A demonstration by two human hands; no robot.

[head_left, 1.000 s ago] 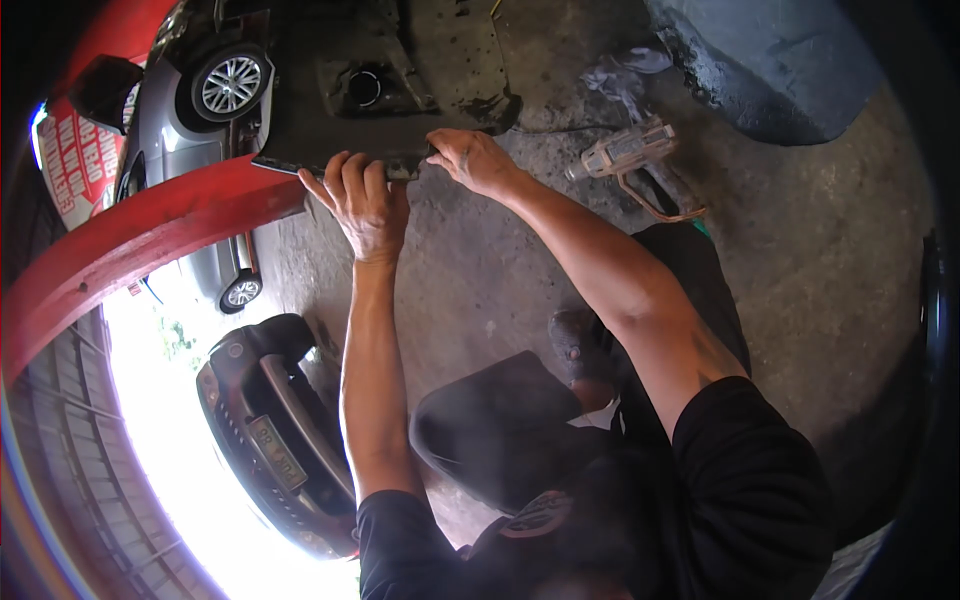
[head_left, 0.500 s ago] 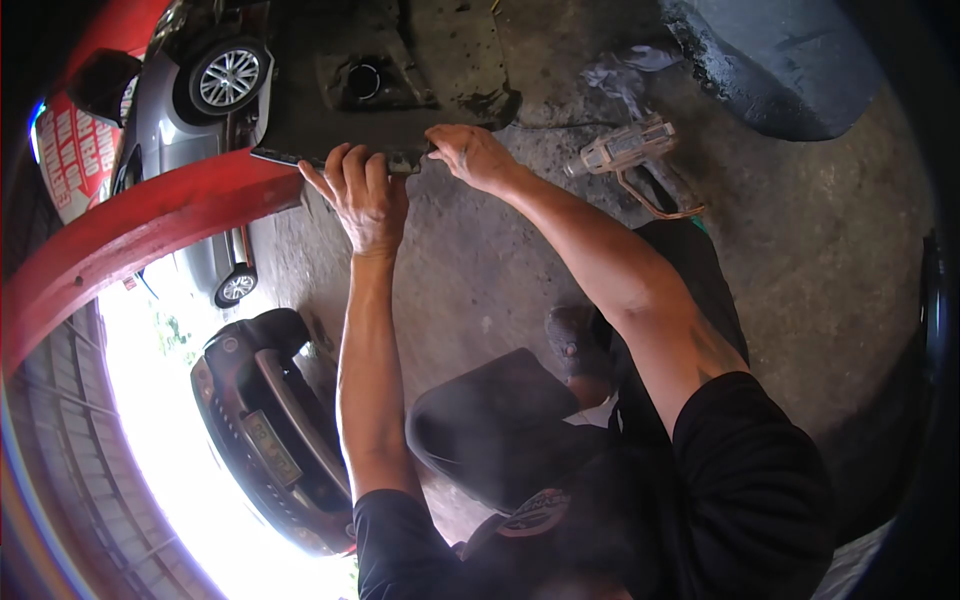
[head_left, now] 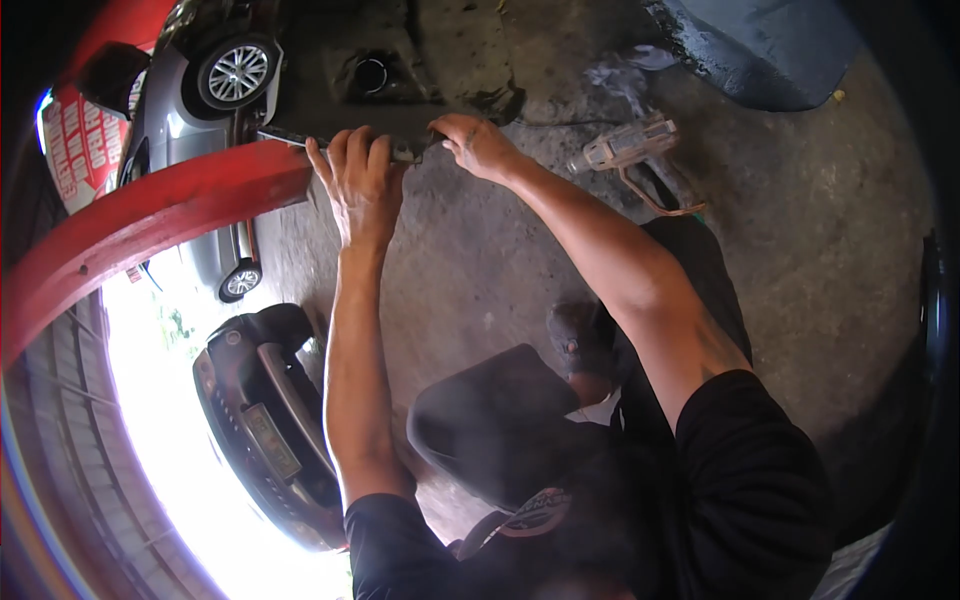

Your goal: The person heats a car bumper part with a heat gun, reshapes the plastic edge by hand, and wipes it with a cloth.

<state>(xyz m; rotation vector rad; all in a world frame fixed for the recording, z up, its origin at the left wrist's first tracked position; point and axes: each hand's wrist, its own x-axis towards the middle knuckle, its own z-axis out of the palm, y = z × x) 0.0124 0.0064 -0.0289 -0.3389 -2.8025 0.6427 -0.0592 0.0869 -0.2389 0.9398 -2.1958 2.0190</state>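
Observation:
A large dark panel (head_left: 330,85) with a round opening in it fills the top of the head view. My left hand (head_left: 358,190) lies at its near edge, fingers bent over the rim and the thumb side hidden from me. At the panel's right near corner my right hand (head_left: 478,148) is closed, its fingertips pinching the edge. Something thin and pale shows along the rim between the two hands, too small to make out.
On the concrete floor to the right lies a dusty heat gun (head_left: 628,148), with a crumpled rag (head_left: 652,58) beyond it. A dark wet-looking sheet (head_left: 770,50) is at top right. The red post (head_left: 170,200), silver car (head_left: 160,130) and dark car (head_left: 270,430) stand left.
My left hand has shifted slightly up and its fingers have drawn closer together over the rim. The right hand stays at the corner, a little higher. The view has tilted slightly.

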